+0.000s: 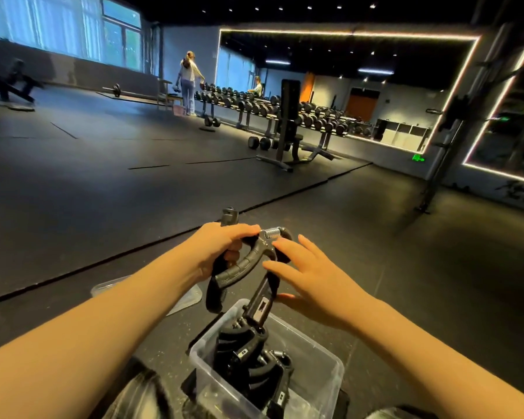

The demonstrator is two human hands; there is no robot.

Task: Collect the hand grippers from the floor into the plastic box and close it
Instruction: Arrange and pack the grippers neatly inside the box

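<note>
A black hand gripper (pixel 248 264) hangs over the clear plastic box (pixel 321 385) at 6 o'clock, its lower handle dipping toward more grippers (pixel 248 364) piled inside. The left hand (pixel 221 246) clasps its upper handle; the right hand (pixel 312 279), fingers spread and holding nothing, touches the other handle. The box's lid (pixel 109 287) lies on the dark floor (pixel 133 182) at 9 o'clock.
</note>
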